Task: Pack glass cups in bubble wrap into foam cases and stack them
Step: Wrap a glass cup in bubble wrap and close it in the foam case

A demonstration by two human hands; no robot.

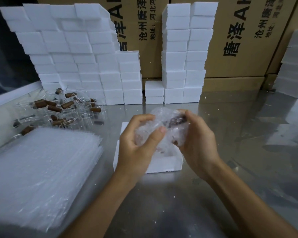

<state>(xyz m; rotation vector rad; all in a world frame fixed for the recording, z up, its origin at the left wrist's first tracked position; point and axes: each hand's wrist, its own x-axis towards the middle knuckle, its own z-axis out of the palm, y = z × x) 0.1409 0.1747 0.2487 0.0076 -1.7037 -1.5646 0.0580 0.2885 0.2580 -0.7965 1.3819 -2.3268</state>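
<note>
Both gripping: left hand [138, 143] and right hand [196, 143] curled round the wrapped cup [162, 129], just above the open foam case [162, 164] at 6 o'clock. Risk: loose wrap unfurling, glass slipping onto the bench [230, 186].

Two bare forearms reached forward from the lower edge, converging. Left hand [138, 143]: fingers curled, thumb extended rightward, gripping. Right hand [196, 143]: fingers curled inward, gripping from the opposite side. Hands near, wrists apart.
</note>
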